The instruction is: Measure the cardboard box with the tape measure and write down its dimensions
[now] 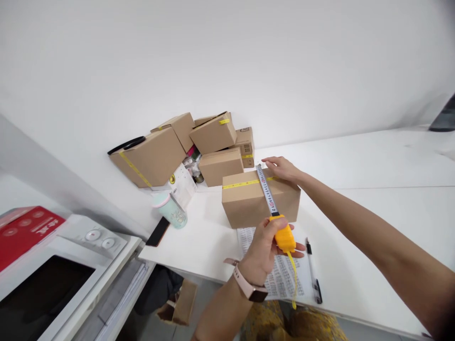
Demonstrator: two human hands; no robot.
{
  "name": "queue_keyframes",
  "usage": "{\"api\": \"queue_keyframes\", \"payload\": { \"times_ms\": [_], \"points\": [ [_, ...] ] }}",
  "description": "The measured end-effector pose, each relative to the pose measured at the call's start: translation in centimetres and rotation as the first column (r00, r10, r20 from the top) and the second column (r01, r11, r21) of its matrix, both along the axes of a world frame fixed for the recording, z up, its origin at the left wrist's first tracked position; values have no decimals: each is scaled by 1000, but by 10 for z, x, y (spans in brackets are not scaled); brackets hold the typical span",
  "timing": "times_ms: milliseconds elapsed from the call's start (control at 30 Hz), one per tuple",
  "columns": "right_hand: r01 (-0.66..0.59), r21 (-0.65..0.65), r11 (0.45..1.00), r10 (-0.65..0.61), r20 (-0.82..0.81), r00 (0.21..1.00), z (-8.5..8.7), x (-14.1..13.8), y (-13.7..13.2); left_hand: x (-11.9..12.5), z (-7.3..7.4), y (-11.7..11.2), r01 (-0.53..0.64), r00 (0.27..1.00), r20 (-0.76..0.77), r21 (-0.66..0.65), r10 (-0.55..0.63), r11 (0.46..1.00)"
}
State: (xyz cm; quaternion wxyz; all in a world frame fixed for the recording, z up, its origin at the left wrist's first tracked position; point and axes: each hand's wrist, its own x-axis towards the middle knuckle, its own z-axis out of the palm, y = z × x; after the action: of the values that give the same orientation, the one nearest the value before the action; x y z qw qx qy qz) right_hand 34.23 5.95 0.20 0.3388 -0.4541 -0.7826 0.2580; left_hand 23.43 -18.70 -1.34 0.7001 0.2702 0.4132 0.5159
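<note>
My left hand [261, 248] is closed around a yellow tape measure [285, 238], with a yellow strap dangling below it. The metal blade [266, 192] is pulled out and lies across the top of a brown cardboard box [261, 206] sealed with yellow tape. At the far edge of that box, my right hand [280, 168] rests on the top near the blade's end, fingers stretched out. Under the left hand, a printed sheet [284, 279] lies on the white table, partly hidden by hand and box. A black-and-clear pen [313, 272] is beside the sheet.
Several cardboard boxes [216, 137] are piled against the wall, a black ring-like item [126, 144] on the leftmost. A mint tumbler [170, 210] stands near a dark flat item [158, 232]. A white microwave [46, 279] carries a red box [28, 232]. The table's front edge [199, 272] is close.
</note>
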Motion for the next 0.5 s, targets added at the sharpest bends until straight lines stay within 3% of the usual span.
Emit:
{"api": "queue_keyframes", "payload": {
  "times_ms": [200,500],
  "points": [
    [17,-150,989,-23,-38,999,-4,-18,8,8,3,-2,18,1000,2,0,-18,1000],
    [30,-207,978,-44,-60,997,-16,-16,13,21,-5,-13,50,995,84,-5,-49,999]
  ]
}}
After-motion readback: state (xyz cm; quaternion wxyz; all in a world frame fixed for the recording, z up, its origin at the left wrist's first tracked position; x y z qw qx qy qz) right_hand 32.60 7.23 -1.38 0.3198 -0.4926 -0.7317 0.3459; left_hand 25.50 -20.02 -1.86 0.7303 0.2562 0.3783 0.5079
